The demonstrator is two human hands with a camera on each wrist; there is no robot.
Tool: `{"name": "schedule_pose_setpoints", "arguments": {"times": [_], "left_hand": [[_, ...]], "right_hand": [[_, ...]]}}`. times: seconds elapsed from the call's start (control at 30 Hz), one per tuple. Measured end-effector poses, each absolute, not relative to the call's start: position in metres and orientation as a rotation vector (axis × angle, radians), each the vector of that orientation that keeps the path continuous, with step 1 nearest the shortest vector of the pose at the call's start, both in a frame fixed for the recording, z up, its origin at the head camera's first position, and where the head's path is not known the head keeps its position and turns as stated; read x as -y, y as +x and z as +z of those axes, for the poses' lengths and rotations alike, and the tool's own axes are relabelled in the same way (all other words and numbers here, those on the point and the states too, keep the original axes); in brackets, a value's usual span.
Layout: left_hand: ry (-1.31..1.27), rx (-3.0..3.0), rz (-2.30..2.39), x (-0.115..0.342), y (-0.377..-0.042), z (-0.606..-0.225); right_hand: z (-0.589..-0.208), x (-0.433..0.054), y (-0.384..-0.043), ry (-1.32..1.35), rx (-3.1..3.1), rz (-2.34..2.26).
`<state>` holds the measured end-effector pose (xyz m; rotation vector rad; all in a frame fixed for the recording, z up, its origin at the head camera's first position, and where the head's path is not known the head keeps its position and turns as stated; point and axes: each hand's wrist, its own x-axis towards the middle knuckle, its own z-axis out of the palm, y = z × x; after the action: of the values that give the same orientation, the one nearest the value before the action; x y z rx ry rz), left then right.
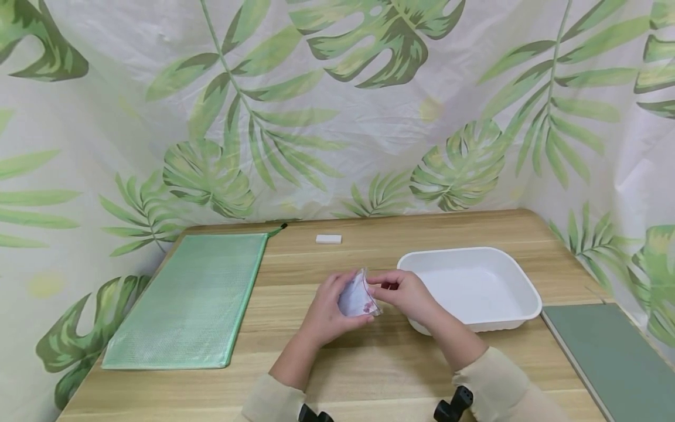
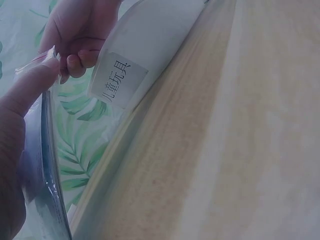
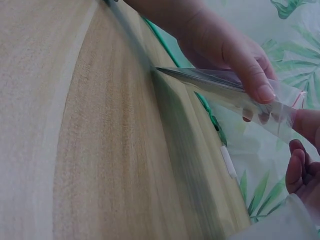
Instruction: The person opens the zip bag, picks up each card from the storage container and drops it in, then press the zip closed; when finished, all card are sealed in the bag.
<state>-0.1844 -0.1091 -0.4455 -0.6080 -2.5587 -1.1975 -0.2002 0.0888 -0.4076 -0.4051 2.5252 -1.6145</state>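
Between my hands, over the middle of the table, is a small clear zip-lock bag (image 1: pixel 354 298) with a red line along its mouth. A thin stack of flat, card-like pieces shows inside it, pale with a pinkish print. My left hand (image 1: pixel 324 313) grips the bag's body, thumb on one face and fingers on the other. My right hand (image 1: pixel 408 296) pinches the bag at its mouth. From the right wrist view, the bag (image 3: pixel 220 86) slants, one corner low over the table and its mouth end between the fingers of both hands.
A white plastic tub (image 1: pixel 474 287) stands right behind my right hand; its side bears a printed label (image 2: pixel 119 79). Left lies a green mesh zip pouch (image 1: pixel 181 302). A small white block (image 1: pixel 329 239) sits at the back, and a grey-green flat board (image 1: pixel 614 354) at the right edge.
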Motion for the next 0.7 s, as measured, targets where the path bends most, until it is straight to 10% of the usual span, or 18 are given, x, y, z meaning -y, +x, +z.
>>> {"name": "schedule_pose_setpoints", "arguments": {"times": [0.7], "left_hand": [[-0.536, 2.571, -1.260, 0.1095, -0.1834, -0.4442]], "right_hand": [[-0.4093, -0.0857, -0.1978, -0.456, -2.600, -1.562]]}}
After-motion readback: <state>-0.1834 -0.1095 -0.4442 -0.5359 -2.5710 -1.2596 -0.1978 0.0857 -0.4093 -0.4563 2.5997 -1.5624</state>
